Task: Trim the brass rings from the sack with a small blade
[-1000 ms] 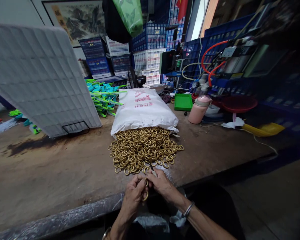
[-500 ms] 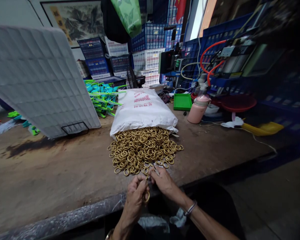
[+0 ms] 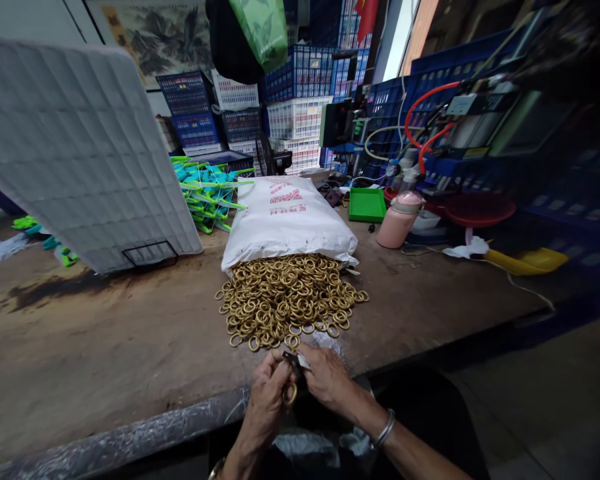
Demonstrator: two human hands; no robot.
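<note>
A heap of brass-coloured rings [image 3: 287,300] spills from a white sack [image 3: 287,217] onto the brown workbench [image 3: 105,347]. At the bench's near edge my left hand [image 3: 266,400] is closed on one gold ring [image 3: 291,393], pinched between thumb and fingers. My right hand [image 3: 326,379] is closed too, pinching a small dark and silver piece [image 3: 297,361] against that ring. Both hands touch each other just below the heap.
A grey gridded panel [image 3: 80,153] leans at the left. Green-blue plastic parts [image 3: 207,193], a green tray [image 3: 367,204], a pink bottle [image 3: 399,220], a red basin [image 3: 477,208] and a yellow scoop [image 3: 527,261] lie behind. Stacked crates [image 3: 295,113] fill the back. Plastic film [image 3: 130,437] covers the bench edge.
My hands stayed at the bench edge. The right hand turned slightly, bringing the small piece from above the fingers down against the ring.
</note>
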